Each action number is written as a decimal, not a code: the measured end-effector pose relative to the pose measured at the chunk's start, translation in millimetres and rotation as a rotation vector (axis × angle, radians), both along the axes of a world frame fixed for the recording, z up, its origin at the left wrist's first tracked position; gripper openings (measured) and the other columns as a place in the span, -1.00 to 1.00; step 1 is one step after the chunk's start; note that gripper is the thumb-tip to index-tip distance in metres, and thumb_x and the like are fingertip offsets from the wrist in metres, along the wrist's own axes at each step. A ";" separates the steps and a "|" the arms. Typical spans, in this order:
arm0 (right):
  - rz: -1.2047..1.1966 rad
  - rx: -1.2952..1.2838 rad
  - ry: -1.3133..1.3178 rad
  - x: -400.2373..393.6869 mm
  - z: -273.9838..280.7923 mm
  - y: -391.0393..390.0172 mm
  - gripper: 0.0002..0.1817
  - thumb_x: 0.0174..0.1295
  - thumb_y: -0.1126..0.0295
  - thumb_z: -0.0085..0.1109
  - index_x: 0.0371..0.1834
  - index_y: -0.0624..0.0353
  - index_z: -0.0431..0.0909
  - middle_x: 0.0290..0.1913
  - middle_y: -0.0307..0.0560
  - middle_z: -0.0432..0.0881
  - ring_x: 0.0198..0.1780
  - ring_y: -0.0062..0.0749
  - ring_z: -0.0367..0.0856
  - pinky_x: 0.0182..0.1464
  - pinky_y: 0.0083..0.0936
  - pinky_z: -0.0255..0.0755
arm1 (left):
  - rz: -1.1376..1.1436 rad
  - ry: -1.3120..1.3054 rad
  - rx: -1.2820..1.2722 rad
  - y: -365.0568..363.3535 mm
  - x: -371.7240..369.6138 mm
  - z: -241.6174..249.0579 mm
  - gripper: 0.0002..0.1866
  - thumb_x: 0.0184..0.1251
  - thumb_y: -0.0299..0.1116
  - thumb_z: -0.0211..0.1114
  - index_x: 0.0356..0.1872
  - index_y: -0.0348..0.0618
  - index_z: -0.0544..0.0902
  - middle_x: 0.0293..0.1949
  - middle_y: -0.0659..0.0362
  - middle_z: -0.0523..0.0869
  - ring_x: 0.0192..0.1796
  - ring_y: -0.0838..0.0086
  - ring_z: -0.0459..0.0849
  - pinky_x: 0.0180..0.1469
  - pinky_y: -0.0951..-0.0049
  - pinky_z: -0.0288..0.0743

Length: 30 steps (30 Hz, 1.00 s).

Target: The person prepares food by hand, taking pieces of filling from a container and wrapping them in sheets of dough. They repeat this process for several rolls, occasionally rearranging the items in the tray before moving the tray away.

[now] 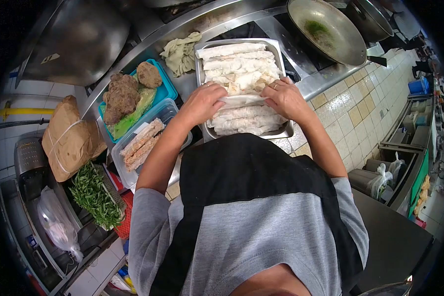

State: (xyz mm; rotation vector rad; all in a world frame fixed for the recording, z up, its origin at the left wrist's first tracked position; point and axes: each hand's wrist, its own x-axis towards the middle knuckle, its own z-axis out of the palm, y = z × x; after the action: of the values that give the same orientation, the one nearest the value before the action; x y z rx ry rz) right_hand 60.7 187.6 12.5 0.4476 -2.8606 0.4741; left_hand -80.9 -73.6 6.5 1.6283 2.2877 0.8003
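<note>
A steel tray stands in front of me with several long, white-wrapped rolls lying side by side in it. Over the tray's middle, my left hand and my right hand grip the two ends of a white wrapped roll, fingers curled around it. Just beyond it, a crumpled part of the white wrapping shows pale bits. More finished-looking rolls lie on the near side. Left of the tray, a clear plastic container holds several pinkish, rough-textured logs.
A blue tray bears brown knobbly roots. A crumpled cloth lies beyond. A wok with green residue sits at upper right. Leafy greens and a brown paper bag are at left.
</note>
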 end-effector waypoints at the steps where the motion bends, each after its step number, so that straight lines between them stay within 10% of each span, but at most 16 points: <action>1: -0.029 -0.036 -0.023 1.7 6.9 1.5 -0.80 0.14 0.39 0.29 -0.19 0.07 0.51 -0.35 -0.08 0.64 -0.19 -0.08 0.64 0.07 -0.20 0.37 | 0.010 -0.032 0.033 0.3 -1.6 5.3 -0.74 0.20 -0.40 0.35 -0.10 -0.21 0.59 -0.13 -0.02 0.64 0.01 0.06 0.59 0.06 0.15 0.46; 11: -0.149 -0.343 -0.207 -5.1 11.2 -1.0 -0.80 0.24 0.44 0.22 -0.10 0.22 0.54 -0.29 0.18 0.65 -0.16 0.13 0.62 -0.10 -0.17 0.48 | 0.032 -0.069 -0.037 5.1 -7.5 -13.5 -0.75 0.32 -0.43 0.17 -0.01 -0.22 0.59 -0.07 -0.07 0.66 0.03 0.00 0.63 0.07 0.11 0.50; 19: -0.127 -0.181 -0.318 4.2 11.8 -7.7 -0.64 0.05 0.34 0.44 -0.12 0.27 0.63 -0.17 0.20 0.68 -0.16 0.12 0.65 -0.08 -0.18 0.50 | -0.078 -0.143 0.052 -5.0 -7.2 -40.6 -0.63 0.21 -0.20 0.33 -0.02 -0.16 0.61 -0.06 -0.03 0.64 0.07 0.02 0.59 0.12 0.12 0.48; 30: -0.137 -0.009 -0.153 -5.3 11.8 -17.6 -0.77 0.20 0.46 0.27 -0.09 0.24 0.57 -0.24 0.25 0.66 -0.17 0.21 0.59 -0.09 -0.11 0.41 | 0.072 0.098 0.197 1.5 9.1 -37.4 -0.79 0.09 -0.39 0.35 -0.26 -0.16 0.54 -0.16 0.10 0.59 0.01 0.15 0.61 0.01 0.15 0.52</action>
State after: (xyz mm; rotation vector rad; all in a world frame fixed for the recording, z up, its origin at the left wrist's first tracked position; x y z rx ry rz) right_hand 55.4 170.0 24.3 0.2206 -3.0084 0.5166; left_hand -71.7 -72.1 -30.9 1.7090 2.4139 1.0130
